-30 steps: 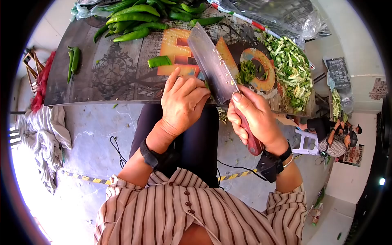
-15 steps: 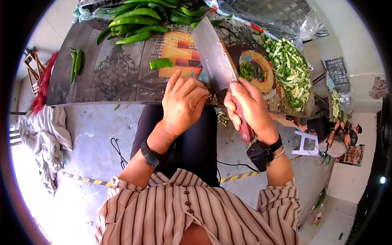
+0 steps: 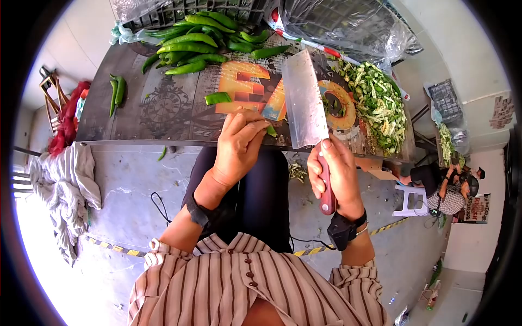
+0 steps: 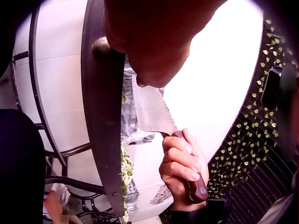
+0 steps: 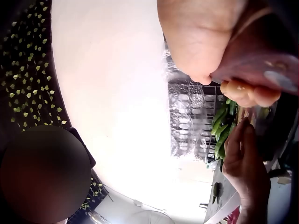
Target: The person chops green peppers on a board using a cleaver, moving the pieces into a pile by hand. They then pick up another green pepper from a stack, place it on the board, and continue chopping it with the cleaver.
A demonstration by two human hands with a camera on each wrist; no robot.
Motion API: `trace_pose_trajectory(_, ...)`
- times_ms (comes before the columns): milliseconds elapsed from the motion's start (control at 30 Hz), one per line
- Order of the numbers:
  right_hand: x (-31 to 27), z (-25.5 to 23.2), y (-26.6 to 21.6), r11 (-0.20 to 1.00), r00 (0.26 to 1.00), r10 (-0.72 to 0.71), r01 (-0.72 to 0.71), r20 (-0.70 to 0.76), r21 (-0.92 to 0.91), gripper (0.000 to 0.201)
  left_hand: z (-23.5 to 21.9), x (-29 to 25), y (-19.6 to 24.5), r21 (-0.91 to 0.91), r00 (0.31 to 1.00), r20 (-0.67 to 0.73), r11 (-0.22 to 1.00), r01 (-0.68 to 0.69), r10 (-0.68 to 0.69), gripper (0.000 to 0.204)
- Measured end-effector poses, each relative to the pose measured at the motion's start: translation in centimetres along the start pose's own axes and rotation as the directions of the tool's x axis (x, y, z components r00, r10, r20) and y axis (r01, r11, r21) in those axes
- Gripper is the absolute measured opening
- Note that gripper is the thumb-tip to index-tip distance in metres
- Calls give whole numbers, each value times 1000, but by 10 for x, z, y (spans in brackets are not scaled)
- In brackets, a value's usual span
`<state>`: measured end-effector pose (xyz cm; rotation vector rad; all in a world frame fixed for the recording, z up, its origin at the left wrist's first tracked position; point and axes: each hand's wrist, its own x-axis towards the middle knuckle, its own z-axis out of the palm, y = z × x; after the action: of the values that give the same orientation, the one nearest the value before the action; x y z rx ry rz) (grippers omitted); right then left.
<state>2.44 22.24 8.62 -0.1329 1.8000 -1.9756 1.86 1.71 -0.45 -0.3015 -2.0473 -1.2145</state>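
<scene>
Your shirt has brown stripes, the peppers are green, and your knife handle is dark red.

The cleaver blade is smooth, dully shining metal, flecked with bits; its brown handle looks like smooth wood with metal rivets. Whole green peppers look glossy. Crinkled clear plastic shines beside the counter's printed, wood-look top.

Right hand: gripped a reddish handle, fingers curled round it.
Left hand: was near the green peppers.
Crate: stood beside the peppers, with clear plastic by it.
Wall: was pale, beside a dark, leafy panel.
</scene>
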Motion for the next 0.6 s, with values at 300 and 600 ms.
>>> trace_pose_trajectory(300,0,13,9,1000,997,20,-20,78,-5,27,-8,2,4,203,994,80,975,-94,79,20)
trace_pose_trajectory(600,12,17,6,987,990,50,-29,131,-161,32,3,-1,-5,256,993,111,965,-54,26,16)
